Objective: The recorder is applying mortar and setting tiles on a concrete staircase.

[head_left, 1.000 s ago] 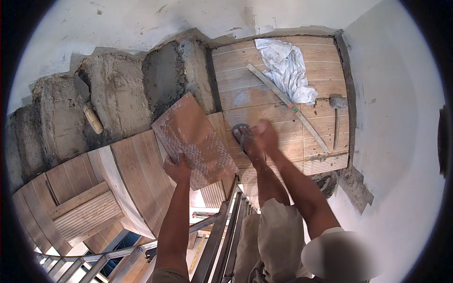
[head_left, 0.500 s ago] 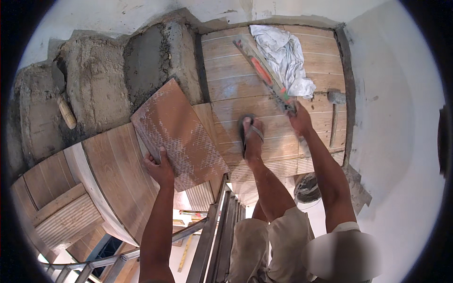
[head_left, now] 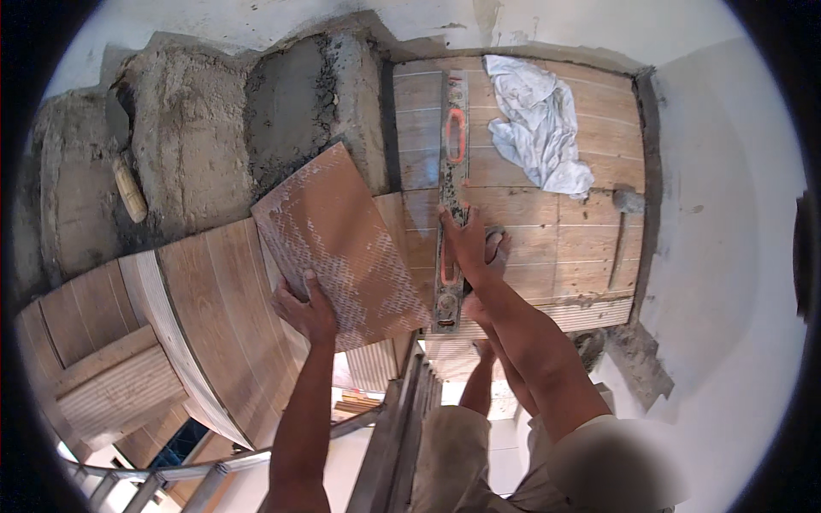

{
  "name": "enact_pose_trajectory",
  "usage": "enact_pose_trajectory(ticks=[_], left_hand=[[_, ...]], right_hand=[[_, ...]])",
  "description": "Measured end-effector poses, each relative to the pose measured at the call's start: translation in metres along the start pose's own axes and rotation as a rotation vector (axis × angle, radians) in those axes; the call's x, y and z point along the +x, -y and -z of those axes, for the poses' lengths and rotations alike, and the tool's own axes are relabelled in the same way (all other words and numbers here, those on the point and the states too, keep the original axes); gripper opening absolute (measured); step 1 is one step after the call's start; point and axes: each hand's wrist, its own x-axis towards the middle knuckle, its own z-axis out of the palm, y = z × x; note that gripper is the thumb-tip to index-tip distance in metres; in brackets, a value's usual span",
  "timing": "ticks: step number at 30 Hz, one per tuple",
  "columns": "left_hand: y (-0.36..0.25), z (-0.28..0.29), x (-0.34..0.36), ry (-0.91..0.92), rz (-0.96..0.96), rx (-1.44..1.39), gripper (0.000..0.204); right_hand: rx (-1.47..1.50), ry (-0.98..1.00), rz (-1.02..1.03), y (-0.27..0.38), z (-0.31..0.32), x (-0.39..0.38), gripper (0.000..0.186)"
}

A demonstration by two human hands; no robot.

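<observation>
My left hand [head_left: 305,310] grips the lower left edge of a reddish-brown tile [head_left: 338,244], held tilted with its ribbed, mortar-marked back facing up. My right hand [head_left: 466,246] rests on a long spirit level [head_left: 451,184] with orange vial windows. The level lies lengthwise on the wood-look tiled landing [head_left: 547,248]. My foot in a sandal shows just beside that hand.
Bare mortar steps [head_left: 282,128] rise at the left. A crumpled white cloth [head_left: 539,128] and a hammer [head_left: 623,231] lie on the landing. A wooden-handled tool [head_left: 130,190] rests on a step. Tiled steps [head_left: 205,308] and a metal ladder [head_left: 402,427] sit below; a white wall [head_left: 727,214] closes the right.
My right hand took the spirit level from its slanted place near the cloth and laid it straight along the landing. The tile in my left hand moved slightly right.
</observation>
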Motion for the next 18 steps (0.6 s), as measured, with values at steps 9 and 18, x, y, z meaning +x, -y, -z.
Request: enact_pose_trajectory(ticks=[9, 18], left_hand=[[0.005, 0.001, 0.002, -0.021, -0.062, 0.005, 0.062], [0.005, -0.004, 0.001, -0.002, -0.01, 0.009, 0.063]], right_hand=[[-0.06, 0.107, -0.17, 0.0, -0.078, 0.007, 0.056], [-0.036, -0.078, 0.017, 0.002, -0.119, 0.043, 0.045]])
